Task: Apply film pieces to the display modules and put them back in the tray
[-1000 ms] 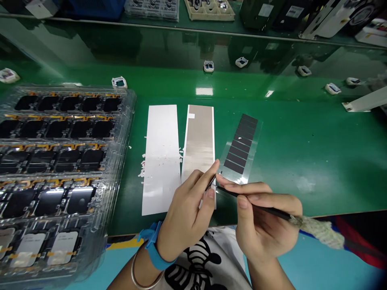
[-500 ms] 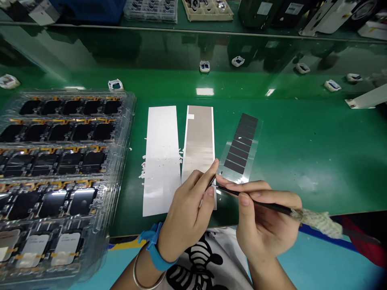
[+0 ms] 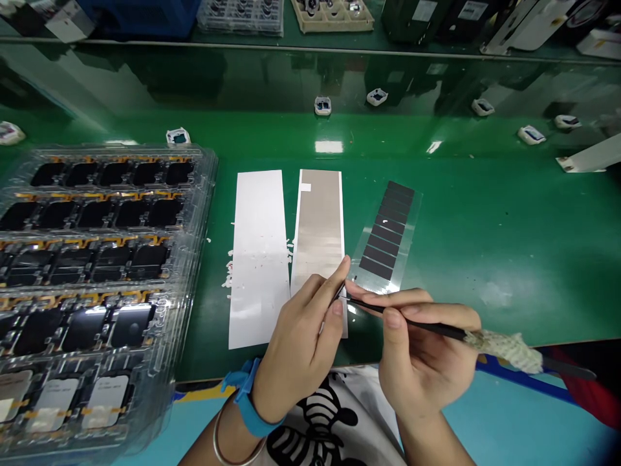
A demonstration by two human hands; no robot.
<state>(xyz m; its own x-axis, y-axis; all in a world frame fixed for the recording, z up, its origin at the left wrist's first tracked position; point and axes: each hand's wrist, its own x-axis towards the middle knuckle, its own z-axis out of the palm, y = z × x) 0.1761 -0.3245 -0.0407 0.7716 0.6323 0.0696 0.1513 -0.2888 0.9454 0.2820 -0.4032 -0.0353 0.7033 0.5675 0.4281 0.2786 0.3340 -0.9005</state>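
Note:
My left hand, with a blue band at the wrist, pinches a small dark piece over the lower end of the beige strip sheet; its fingers hide most of that piece. In my right hand is a black tool with a wrapped handle, its tip touching or close to the piece at my left fingertips. Just beyond my right fingers lies a clear film with black rectangles. A white sheet lies left of the beige one.
A clear tray of black parts in rows fills the left side. White scraps lie beside the white sheet. Small white-edged pieces sit along the back, below a shelf with boxes and trays.
The tool's wrapped rear end has swung slightly left and up, and more of its dark end shows. My left hand has hardly moved.

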